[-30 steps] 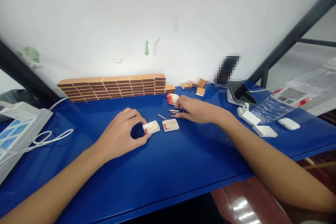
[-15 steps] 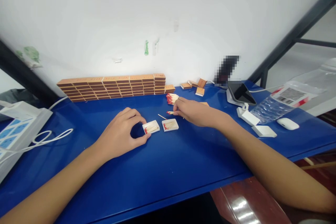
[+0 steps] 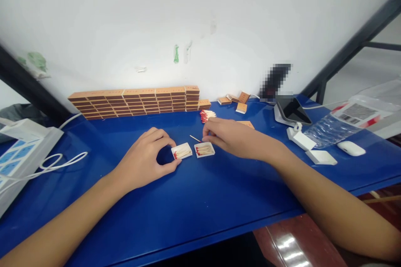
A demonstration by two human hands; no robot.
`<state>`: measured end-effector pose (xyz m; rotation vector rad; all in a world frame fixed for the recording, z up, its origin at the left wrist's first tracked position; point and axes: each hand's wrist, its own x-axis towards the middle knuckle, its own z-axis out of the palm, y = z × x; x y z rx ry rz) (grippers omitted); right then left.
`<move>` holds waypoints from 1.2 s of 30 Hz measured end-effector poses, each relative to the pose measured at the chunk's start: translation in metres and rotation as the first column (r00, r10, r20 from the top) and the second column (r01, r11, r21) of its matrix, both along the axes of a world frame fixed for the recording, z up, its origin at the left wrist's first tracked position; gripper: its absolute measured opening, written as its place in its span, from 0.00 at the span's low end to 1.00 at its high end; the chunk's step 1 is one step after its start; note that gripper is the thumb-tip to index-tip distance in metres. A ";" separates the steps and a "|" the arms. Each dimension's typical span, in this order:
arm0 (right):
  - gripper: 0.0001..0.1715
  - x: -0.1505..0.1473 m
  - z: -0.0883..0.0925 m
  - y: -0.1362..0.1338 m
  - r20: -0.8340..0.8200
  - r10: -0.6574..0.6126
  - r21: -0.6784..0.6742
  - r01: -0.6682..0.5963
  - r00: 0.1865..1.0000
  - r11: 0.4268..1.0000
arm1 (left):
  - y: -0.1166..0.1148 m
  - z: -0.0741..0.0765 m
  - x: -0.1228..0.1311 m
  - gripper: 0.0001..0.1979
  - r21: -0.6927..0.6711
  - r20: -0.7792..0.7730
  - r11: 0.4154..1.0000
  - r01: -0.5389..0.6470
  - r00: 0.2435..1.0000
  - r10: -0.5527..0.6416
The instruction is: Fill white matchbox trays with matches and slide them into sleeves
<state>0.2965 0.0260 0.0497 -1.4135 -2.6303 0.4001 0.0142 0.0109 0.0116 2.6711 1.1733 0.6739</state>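
Observation:
My left hand point(image 3: 145, 156) has its thumb and forefinger curved around the ends of a small white matchbox tray point(image 3: 182, 151). Red-headed matches lie in that tray. Just to its right sits a second white tray point(image 3: 204, 149), also with several matches in it. My right hand point(image 3: 227, 135) is closed in a pinch at the back edge of this second tray; whatever is between its fingertips is hidden. A single loose match point(image 3: 195, 138) lies on the table behind the trays. Beyond my right hand is a pile of matches point(image 3: 207, 116), partly covered by the hand.
Stacked matchboxes point(image 3: 134, 102) form a row along the wall. Several loose box sleeves point(image 3: 241, 108) lie at the back right. A phone on a stand point(image 3: 293, 109), white blocks point(image 3: 321, 157), a white case point(image 3: 351, 148) and a plastic bag point(image 3: 328, 129) are at right; a power strip point(image 3: 25, 154) is at left.
My right hand has come slightly nearer to the second tray. The matches that showed in its pinch before are no longer visible there. My left hand stays on its tray. The view has shifted slightly.

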 end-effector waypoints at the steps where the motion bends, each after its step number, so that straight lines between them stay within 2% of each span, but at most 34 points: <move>1: 0.10 0.000 -0.002 0.005 -0.038 -0.023 0.046 0.024 0.999 0.999 | 0.000 0.000 0.000 0.13 0.000 0.001 1.000 0.001 1.000 -0.001; 3: 0.07 -0.002 -0.008 0.013 -0.108 -0.024 0.097 0.035 0.994 0.995 | 0.000 0.000 0.000 0.12 -0.001 0.002 1.000 0.000 1.000 0.000; 4: 0.07 -0.004 -0.011 0.017 -0.130 0.008 0.089 0.004 0.991 0.996 | 0.000 0.000 0.000 0.12 -0.004 0.002 1.000 -0.001 1.000 0.001; 7: 0.16 -0.006 -0.020 0.024 -0.154 0.162 0.018 -0.161 0.975 0.987 | 0.000 0.000 0.000 0.13 -0.009 0.002 1.000 -0.004 1.000 0.004; 9: 0.16 -0.004 -0.022 0.028 -0.138 0.204 0.002 -0.205 0.969 0.979 | 0.000 0.001 0.001 0.13 -0.010 0.003 1.000 -0.003 1.000 0.004; 14: 0.07 0.006 -0.019 0.034 -0.070 0.158 -0.010 -0.159 0.985 0.987 | 0.001 0.001 0.000 0.13 -0.016 0.003 1.000 -0.004 1.000 0.005; 21: 0.07 0.047 0.000 0.039 -0.081 0.090 -0.062 -0.095 0.993 0.994 | 0.001 0.001 0.000 0.13 -0.016 -0.005 1.000 -0.005 1.000 0.005; 24: 0.08 0.061 0.007 0.042 -0.035 0.080 -0.131 -0.084 0.996 0.988 | 0.001 0.002 0.000 0.13 -0.018 -0.004 1.000 -0.002 1.000 0.002; 28: 0.08 0.061 0.009 0.045 0.012 0.055 -0.174 -0.052 0.998 0.983 | 0.001 0.002 0.000 0.13 -0.016 -0.002 1.000 -0.001 1.000 0.001; 33: 0.10 0.053 0.008 0.039 0.069 -0.138 -0.092 0.144 0.988 0.985 | 0.000 0.002 0.000 0.13 -0.025 0.002 1.000 -0.005 1.000 0.005; 36: 0.11 0.047 0.007 0.035 0.169 -0.179 -0.131 0.202 0.969 0.971 | 0.000 0.002 0.000 0.13 -0.029 0.005 1.000 -0.006 1.000 0.007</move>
